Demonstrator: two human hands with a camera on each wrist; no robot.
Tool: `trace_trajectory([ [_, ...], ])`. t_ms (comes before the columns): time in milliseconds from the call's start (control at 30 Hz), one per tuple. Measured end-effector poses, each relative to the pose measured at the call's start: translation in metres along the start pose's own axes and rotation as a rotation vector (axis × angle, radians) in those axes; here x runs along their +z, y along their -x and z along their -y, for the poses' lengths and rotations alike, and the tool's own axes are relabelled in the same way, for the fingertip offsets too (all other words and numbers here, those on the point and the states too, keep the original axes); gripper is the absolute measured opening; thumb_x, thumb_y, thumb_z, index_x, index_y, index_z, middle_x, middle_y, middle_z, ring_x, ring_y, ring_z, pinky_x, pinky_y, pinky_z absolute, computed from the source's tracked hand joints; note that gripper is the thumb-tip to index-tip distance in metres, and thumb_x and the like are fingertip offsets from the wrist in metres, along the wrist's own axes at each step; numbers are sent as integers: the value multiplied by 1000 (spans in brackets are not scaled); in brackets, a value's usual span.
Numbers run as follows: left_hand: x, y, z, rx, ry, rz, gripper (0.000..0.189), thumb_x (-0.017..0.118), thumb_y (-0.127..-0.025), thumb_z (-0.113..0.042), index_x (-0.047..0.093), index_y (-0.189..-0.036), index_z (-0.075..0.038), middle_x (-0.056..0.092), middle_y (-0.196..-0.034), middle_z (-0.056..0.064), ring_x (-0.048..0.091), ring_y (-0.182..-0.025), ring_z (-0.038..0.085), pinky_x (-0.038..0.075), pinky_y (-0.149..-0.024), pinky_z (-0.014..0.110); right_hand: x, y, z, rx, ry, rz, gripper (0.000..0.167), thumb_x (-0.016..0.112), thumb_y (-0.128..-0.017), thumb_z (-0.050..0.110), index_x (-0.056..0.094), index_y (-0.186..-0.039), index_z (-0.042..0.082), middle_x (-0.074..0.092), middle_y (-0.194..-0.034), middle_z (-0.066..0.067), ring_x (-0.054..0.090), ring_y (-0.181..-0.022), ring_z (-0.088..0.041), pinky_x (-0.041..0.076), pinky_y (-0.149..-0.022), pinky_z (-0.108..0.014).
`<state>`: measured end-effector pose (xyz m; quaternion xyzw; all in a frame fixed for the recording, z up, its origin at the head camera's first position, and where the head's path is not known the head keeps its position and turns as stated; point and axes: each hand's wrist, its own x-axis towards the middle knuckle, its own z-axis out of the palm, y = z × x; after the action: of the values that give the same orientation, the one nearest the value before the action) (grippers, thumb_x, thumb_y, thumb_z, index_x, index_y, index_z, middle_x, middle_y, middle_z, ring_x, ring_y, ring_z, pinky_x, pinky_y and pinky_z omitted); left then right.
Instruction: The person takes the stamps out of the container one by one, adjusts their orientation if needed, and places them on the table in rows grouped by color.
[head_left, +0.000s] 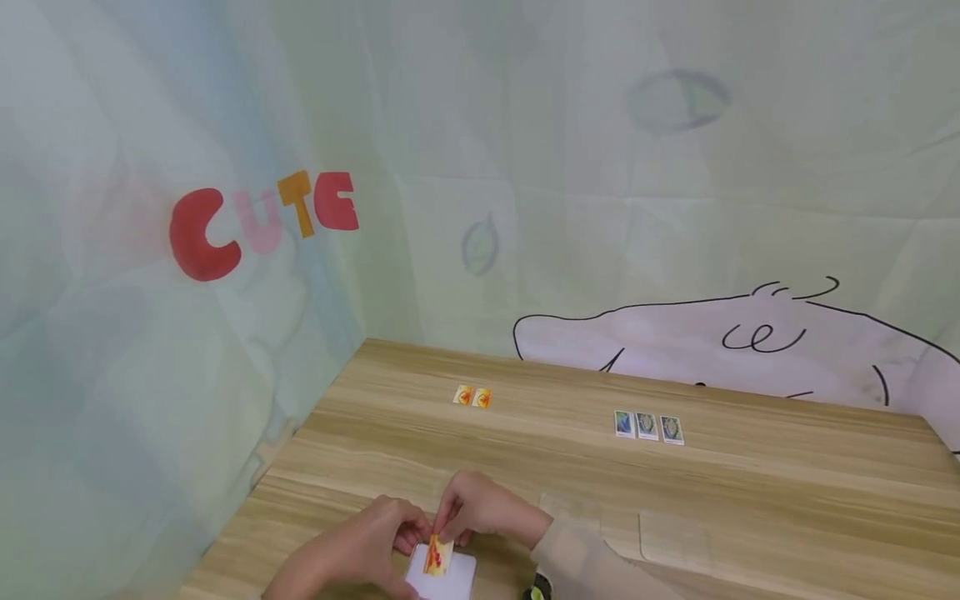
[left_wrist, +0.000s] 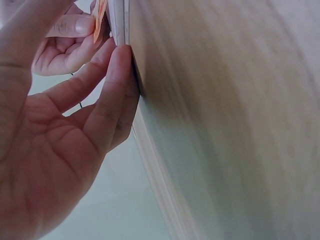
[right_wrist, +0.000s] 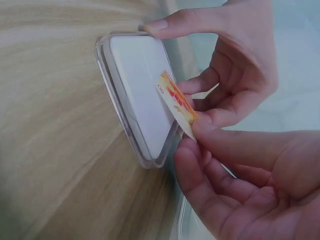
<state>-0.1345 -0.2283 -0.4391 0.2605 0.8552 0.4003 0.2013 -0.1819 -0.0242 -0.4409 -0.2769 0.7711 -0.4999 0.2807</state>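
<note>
A person's two bare hands meet low in the head view, over a wooden worktop [head_left: 525, 454], a little in from its left edge. The right hand [head_left: 483, 508] pinches a small orange-and-yellow card [head_left: 437, 557], stamp-like with a toothed edge, between thumb and fingertips. The card is tilted above a white pad [head_left: 453, 588], which sits inside a clear case [right_wrist: 148, 164]; whether the card touches the pad is hard to tell. The left hand [head_left: 367, 537] grips the case, thumb at one end and fingers at the other.

Near the worktop's far left corner, two orange cards [head_left: 483, 398] lie side by side. Farther right along the far edge, three blue-green cards [head_left: 647, 426] lie in a row. To the right of the hands, a faint clear plastic piece [head_left: 663, 537] lies flat. Behind the worktop hangs a pale green backdrop [head_left: 487, 125], with the colourful letters CUTE [head_left: 201, 237] at left and a pink outlined drawing [head_left: 675, 333] along the far edge.
</note>
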Motion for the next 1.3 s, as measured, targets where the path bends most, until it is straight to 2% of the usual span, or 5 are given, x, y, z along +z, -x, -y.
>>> trace_trajectory([
  [533, 0, -1, -2, -23, -48, -15, 51, 95, -63, -21, 66, -102, -7, 62, -95, -7, 60, -83, 4, 55, -76, 23, -12, -1, 1, -41, -46, 71, 5, 70, -81, -17, 71, -81, -12, 69, -70, -17, 56, -51, -10, 52, -49, -22],
  [667, 0, 0, -2, -23, -41, -10, 50, 95, -63, -21, 66, -102, -7, 62, -95, -7, 60, -83, 4, 55, -76, 23, -15, 0, 1, -32, -59, 79, 4, 70, -82, -16, 71, -82, -12, 70, -71, -17, 57, -51, -10, 53, -51, -24],
  [867, 1, 1, -2, -27, -37, -14, 49, 95, -63, -19, 66, -101, -8, 62, -94, -8, 60, -83, 4, 55, -76, 23, -20, -1, 1, -5, -122, 80, 3, 69, -83, -15, 70, -86, -15, 69, -72, -16, 57, -52, -11, 51, -51, -20],
  [1067, 1, 1, -2, -7, -49, -19, 50, 95, -62, -18, 67, -101, -7, 62, -94, -9, 60, -82, 4, 55, -75, 23, -28, -1, -1, -20, -115, 82, 2, 69, -84, -13, 70, -86, -13, 69, -70, -12, 58, -53, -10, 50, -52, -21],
  [1300, 1, 0, -2, 28, -78, -23, 50, 95, -62, -19, 67, -101, -5, 63, -93, -10, 60, -81, 3, 55, -73, 23, -36, 1, -3, -8, -130, 61, 4, 70, -83, -14, 69, -87, -15, 70, -71, -15, 59, -53, -10, 53, -53, -23],
])
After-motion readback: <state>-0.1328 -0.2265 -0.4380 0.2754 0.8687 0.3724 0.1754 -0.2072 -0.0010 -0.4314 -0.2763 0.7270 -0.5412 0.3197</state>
